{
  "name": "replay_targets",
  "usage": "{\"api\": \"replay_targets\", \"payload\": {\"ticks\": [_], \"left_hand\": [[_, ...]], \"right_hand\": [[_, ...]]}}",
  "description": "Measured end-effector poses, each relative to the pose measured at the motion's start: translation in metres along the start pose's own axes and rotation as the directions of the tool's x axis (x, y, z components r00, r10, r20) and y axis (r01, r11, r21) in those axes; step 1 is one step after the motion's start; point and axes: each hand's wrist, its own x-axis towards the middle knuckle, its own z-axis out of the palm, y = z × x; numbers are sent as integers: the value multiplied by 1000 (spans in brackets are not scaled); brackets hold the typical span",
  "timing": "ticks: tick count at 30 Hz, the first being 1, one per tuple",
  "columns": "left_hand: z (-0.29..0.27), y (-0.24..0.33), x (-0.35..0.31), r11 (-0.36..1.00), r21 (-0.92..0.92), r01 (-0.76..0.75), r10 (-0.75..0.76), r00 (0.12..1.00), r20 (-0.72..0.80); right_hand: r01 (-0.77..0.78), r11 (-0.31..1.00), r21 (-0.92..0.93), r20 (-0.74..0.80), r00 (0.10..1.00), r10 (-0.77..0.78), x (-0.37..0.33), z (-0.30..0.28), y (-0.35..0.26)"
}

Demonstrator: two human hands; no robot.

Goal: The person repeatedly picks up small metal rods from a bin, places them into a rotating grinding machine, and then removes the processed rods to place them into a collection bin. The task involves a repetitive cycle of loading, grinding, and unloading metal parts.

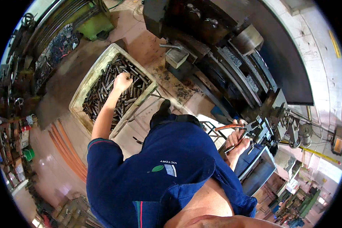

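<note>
Tubes (97,100) crowd a crate (91,74) standing within arm's reach, presumably so the left hand (122,81) can dip in, its fingers curled around something I can't make out, while the right hand (237,141) grips a slim dark piece (229,149).

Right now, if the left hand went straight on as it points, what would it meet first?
Likely the tubes just ahead, though depth is unclear: the left hand may be touching some. Beyond lies the bin's rim.
</note>
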Motion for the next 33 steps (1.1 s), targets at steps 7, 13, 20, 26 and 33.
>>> {"api": "replay_targets", "payload": {"ticks": [7,13,20,26,33], "left_hand": [[36,6,26,965,261,10,-40,993,110],[62,13,40,883,452,-128,47,981,186],[34,16,27,908,409,-93,83,996,43],[-40,33,-15,697,-706,128,-86,992,96],[-65,190,-53,134,-986,98,260,957,130]], "right_hand": [[-99,994,45,-68,993,102,18,23,15],[-138,990,-3,-68,988,137,18,30,25],[-210,977,-33,-73,976,207,10,11,23],[-178,961,-211,-115,981,156,14,23,22],[-282,770,-572,-14,942,335,41,65,19]]}}
